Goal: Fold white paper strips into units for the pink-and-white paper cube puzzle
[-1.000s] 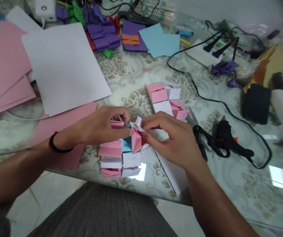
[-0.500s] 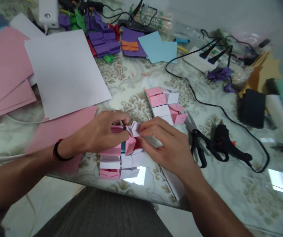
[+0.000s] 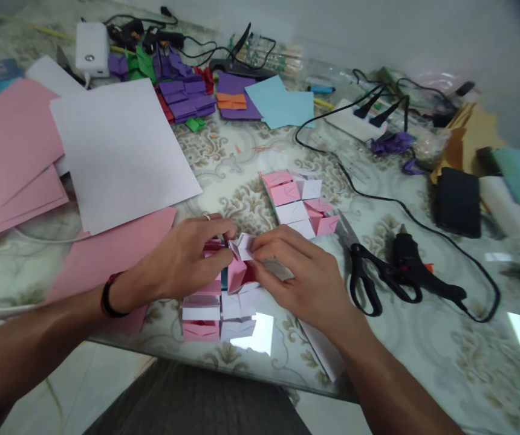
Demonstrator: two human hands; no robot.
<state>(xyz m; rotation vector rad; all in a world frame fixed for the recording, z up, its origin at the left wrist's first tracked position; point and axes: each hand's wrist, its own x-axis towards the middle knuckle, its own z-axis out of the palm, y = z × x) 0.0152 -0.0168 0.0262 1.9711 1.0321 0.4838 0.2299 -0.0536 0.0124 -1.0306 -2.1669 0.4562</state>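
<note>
Between my two hands is a small folded white paper piece [image 3: 243, 246], just above a panel of pink and white folded paper [image 3: 201, 330] near the table's front edge. My right hand [image 3: 294, 269] pinches the white piece from the right. From the left, my left hand [image 3: 191, 254] has thumb and forefinger closed at its other side, over the panel's upper part. A pink folded flap [image 3: 236, 273] stands up right below the fingers. Part of the panel is hidden under my left hand. A second pink and white panel [image 3: 294, 208] lies farther back.
Black-handled scissors [image 3: 378, 272] and a glue gun [image 3: 416, 266] with its cord lie to the right. White sheets [image 3: 124, 157] and pink sheets [image 3: 10, 151] cover the left. Behind are purple folded papers [image 3: 187, 96], light blue paper [image 3: 282, 106] and a power strip [image 3: 355, 121].
The whole scene sits slightly lower in the picture, as the head view has tilted. Both hands keep their hold at the white piece, with hardly any movement against the table.
</note>
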